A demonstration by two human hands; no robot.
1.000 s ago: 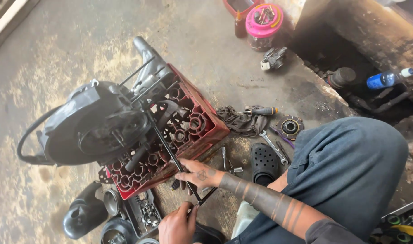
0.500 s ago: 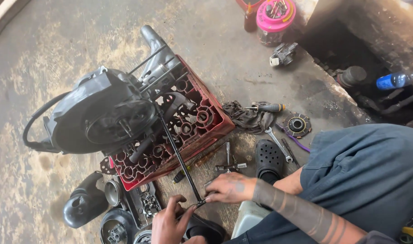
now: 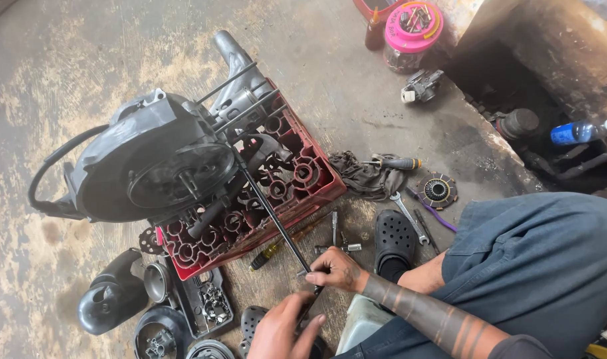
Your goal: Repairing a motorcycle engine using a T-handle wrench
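Note:
A grey engine casing [image 3: 150, 159] lies on a red plastic crate [image 3: 297, 179]. A long black rod [image 3: 270, 213] runs from the engine down toward me. My right hand [image 3: 333, 269], on a tattooed forearm, grips the rod near its lower end. My left hand [image 3: 283, 329] sits just below at the frame's bottom edge, fingers curled at the rod's tip. A yellow-handled screwdriver [image 3: 277, 246] and a small cross wrench [image 3: 335, 240] lie on the floor beside my right hand.
Black covers and engine parts [image 3: 111, 299] lie at lower left. A rag [image 3: 366, 174], a screwdriver [image 3: 396, 163], a spanner [image 3: 410, 216] and a round clutch part [image 3: 438, 191] lie right of the crate. A pink-lidded jar [image 3: 413, 30] stands far right. My black clog [image 3: 393, 239] rests near the tools.
My right hand left the crate's edge and came down to the rod's lower end. My left hand rose to meet it. The view shifted slightly.

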